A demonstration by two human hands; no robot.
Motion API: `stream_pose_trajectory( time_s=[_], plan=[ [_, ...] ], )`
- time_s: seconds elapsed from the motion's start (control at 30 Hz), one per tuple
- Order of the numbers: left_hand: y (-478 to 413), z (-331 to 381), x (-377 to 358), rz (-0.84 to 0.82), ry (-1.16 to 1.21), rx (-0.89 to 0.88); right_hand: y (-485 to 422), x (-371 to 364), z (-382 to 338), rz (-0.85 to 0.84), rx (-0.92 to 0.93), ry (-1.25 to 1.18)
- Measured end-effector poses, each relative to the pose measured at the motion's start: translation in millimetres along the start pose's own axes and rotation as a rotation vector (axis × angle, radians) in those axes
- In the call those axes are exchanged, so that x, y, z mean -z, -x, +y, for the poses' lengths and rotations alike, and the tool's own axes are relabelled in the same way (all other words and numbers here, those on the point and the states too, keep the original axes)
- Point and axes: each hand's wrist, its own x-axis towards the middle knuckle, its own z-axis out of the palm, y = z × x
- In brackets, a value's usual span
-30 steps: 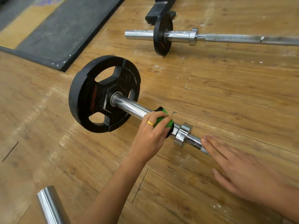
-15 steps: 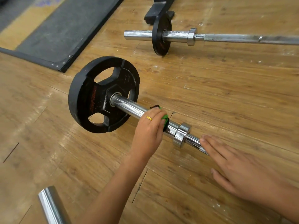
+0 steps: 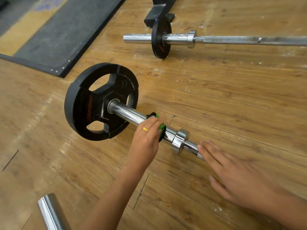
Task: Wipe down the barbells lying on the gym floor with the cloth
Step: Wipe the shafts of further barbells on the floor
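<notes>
The near barbell lies on the wooden floor, its chrome sleeve carrying a large black plate. My left hand grips a green and black cloth wrapped round the sleeve, between the plate and the chrome collar. My right hand lies flat with straight fingers on the shaft just right of the collar. A second barbell with a small black plate lies farther back.
A dark rubber mat covers the floor at the upper left. A black rack foot stands behind the far barbell. A chrome bar end pokes in at the bottom left.
My left hand has slid the cloth along the sleeve a little toward the big plate, away from the collar. My right hand stays on the shaft.
</notes>
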Motion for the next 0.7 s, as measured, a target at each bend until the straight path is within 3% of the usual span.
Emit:
stream_pose_trajectory(
  time_s=[0.13,0.43,0.6,0.7],
  plan=[
    [-23,-11,3,-0.005,-0.036,0.098,3,-6,-2,-0.002,0.004,-0.013],
    [13,11,13,-0.030,-0.010,0.023,9,-15,-11,-0.017,0.010,-0.041],
    [10,20,15,0.001,-0.020,0.158,11,-9,-21,-0.043,0.017,-0.093],
    [24,36,15,-0.046,0.015,0.063,10,-7,-26,-0.028,0.030,-0.077]
  ],
)
